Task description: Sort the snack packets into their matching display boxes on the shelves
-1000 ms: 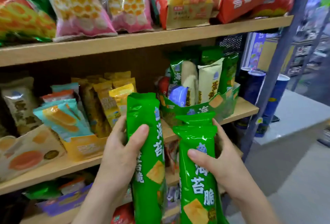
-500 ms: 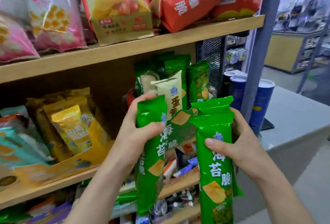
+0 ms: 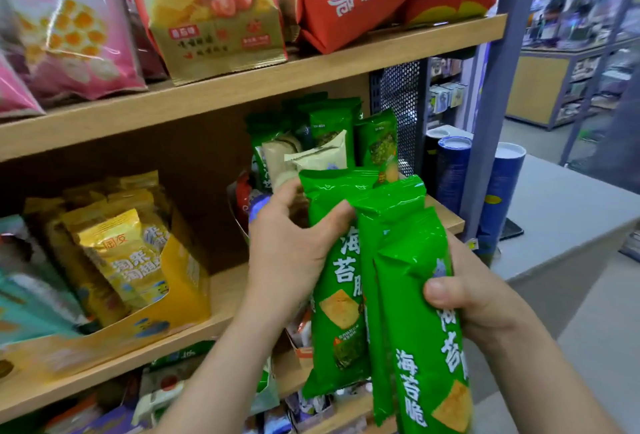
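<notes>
My left hand [image 3: 291, 253] grips one long green seaweed snack packet [image 3: 337, 288] near its top. My right hand [image 3: 474, 298] holds two more green packets [image 3: 412, 295] of the same kind, upright and pressed against the left one. Just behind them on the middle shelf stands the green display box, mostly hidden, with matching green packets [image 3: 330, 125] and a few beige packets [image 3: 322, 156] sticking up from it. The held packets' tops overlap the front of that box.
A yellow display box [image 3: 173, 295] of gold packets sits left on the middle shelf [image 3: 225, 281]. Pink and red chip bags [image 3: 214, 7] fill the upper shelf. Blue tubes [image 3: 502, 187] and a grey post [image 3: 498, 94] stand at right, beside a grey counter [image 3: 568, 212].
Both hands rose and drew together, so the green packets now touch each other in front of the green box. The view has shifted right and closer to the shelf.
</notes>
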